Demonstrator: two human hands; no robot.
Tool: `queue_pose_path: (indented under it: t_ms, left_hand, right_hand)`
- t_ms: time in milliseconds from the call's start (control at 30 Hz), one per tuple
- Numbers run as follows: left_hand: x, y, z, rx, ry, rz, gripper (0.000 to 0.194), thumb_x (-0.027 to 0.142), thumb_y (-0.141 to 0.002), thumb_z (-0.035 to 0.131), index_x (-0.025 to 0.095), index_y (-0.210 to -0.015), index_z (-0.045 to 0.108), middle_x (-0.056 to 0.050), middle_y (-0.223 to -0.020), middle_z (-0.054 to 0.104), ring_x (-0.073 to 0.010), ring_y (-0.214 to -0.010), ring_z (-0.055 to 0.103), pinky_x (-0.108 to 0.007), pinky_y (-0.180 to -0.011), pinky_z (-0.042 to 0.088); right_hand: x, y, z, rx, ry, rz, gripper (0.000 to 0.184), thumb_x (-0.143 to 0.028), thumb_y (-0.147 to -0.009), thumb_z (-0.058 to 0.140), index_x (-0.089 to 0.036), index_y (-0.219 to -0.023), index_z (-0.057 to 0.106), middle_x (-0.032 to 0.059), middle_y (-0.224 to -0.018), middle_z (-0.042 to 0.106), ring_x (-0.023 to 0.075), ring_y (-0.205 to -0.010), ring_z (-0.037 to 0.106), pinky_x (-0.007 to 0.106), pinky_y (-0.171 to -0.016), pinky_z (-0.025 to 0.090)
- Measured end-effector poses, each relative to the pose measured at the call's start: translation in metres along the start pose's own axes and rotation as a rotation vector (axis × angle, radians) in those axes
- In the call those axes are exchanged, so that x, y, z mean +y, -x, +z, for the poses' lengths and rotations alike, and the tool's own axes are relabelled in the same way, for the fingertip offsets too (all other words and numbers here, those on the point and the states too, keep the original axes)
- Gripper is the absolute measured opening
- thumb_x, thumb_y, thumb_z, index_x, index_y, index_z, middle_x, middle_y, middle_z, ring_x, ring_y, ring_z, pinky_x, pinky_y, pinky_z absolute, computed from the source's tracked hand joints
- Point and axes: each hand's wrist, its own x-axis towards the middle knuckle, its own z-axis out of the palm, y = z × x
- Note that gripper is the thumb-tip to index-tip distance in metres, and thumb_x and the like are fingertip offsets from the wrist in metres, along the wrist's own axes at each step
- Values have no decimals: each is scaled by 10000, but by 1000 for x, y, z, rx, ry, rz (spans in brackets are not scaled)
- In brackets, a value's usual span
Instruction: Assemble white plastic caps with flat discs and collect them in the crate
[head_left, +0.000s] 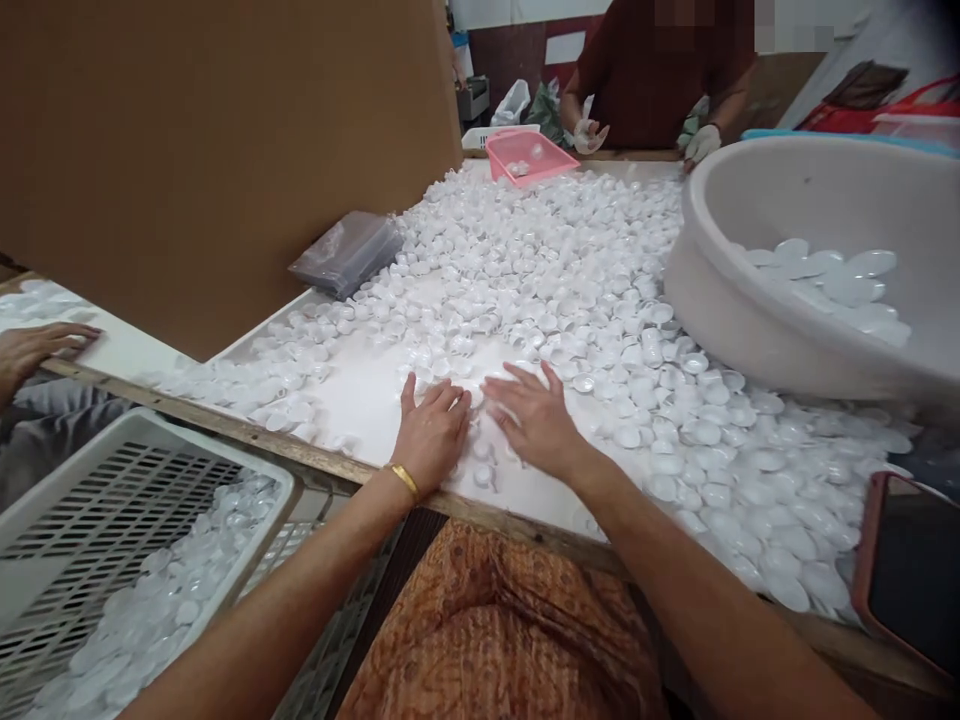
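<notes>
My left hand (433, 435), with a gold band (405, 481) at the wrist, lies low over the white tabletop (367, 385) near its front edge. Its fingers are stretched out. Facing it, my right hand (536, 418) has its fingers spread, slightly blurred. Between the two hands are a few small white plastic pieces (484, 472), rounded and shiny; their exact kind I cannot make out. Neither hand visibly grips one, though the fingertips are close to or touching some. A wide heap of the same white pieces (517, 260) covers the table beyond and to the right.
A large pale basin (705, 290) holds white pieces at right, above a phone (911, 570). A slotted basket (281, 475) of pieces stands lower left. Cardboard (225, 150), a plastic-wrapped pack (349, 250) and a pink scoop (532, 160) lie beyond. Co-workers' hands show left (34, 350) and behind (589, 135).
</notes>
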Motion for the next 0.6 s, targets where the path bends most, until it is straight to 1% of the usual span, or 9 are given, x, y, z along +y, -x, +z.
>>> queue_pose_path:
  t_ms: [67, 133, 200, 267, 333, 367, 467, 533, 600]
  left_hand:
    - [3, -10, 1, 10, 25, -33, 236, 198, -857, 426, 210, -1027, 589, -57, -1045, 634, -251, -1127, 492, -602, -1030, 125]
    - [6, -15, -4, 44, 62, -59, 242, 206, -856, 436, 216, -1048, 583, -53, -1066, 630, -247, -1091, 514, -594, -1016, 174]
    - [14, -12, -13, 90, 107, -32, 257, 208, -852, 451, 205, -1079, 573, -62, -1075, 625, -231, -1046, 532, -532, -983, 285]
    - [30, -4, -22, 83, 177, 51, 239, 203, -846, 467, 184, -1051, 590, -74, -1027, 628, -208, -975, 544, -421, -882, 410]
    - [52, 5, -27, -13, 244, 164, 204, 195, -840, 478, 177, -992, 613, -78, -958, 622, -192, -896, 542, -338, -757, 463]
    - [64, 7, -28, -80, 260, 216, 191, 191, -835, 484, 178, -969, 619, -77, -933, 614, -189, -870, 539, -320, -722, 468]
    - [98, 3, -20, -298, 262, 332, 145, 240, -809, 532, 188, -905, 628, -65, -892, 599, -198, -845, 553, -317, -705, 476]
    - [116, -5, -12, -425, 252, 331, 161, 311, -769, 584, 194, -870, 630, -59, -856, 603, -203, -787, 581, -315, -668, 486]
    - [132, -13, -2, -503, 231, 296, 181, 309, -745, 596, 184, -870, 629, -67, -828, 614, -207, -718, 603, -311, -611, 488]
  right_hand:
    - [15, 0, -12, 126, -18, 105, 289, -272, -885, 426, -236, -1130, 575, 16, -1168, 606, 217, -1208, 415, 499, -1040, 197]
    - [28, -1, -20, 199, -27, 189, 269, -263, -866, 448, -227, -1081, 604, 24, -1130, 627, 224, -1170, 451, 466, -998, 284]
    - [35, -2, -24, 203, -22, 221, 253, -257, -847, 469, -220, -1044, 623, 32, -1097, 642, 237, -1142, 472, 453, -962, 327]
    - [36, -3, -24, 180, 0, 217, 244, -247, -836, 479, -216, -1022, 634, 36, -1083, 648, 248, -1128, 480, 456, -957, 325]
    - [34, -3, -23, 171, 20, 212, 237, -231, -833, 481, -213, -1009, 638, 32, -1080, 649, 245, -1119, 484, 450, -966, 312]
    - [33, -3, -23, 174, 26, 217, 234, -222, -833, 481, -211, -1006, 639, 30, -1080, 649, 241, -1117, 486, 443, -969, 309]
    - [33, -4, -26, 188, 35, 252, 231, -203, -838, 473, -202, -1001, 637, 30, -1072, 652, 224, -1082, 511, 409, -955, 329]
    - [35, -5, -28, 180, 35, 272, 231, -195, -842, 465, -196, -998, 635, 35, -1057, 657, 212, -1029, 545, 385, -928, 357]
    - [36, -5, -29, 165, 31, 280, 232, -190, -845, 458, -192, -997, 633, 40, -1040, 662, 205, -981, 570, 372, -905, 378]
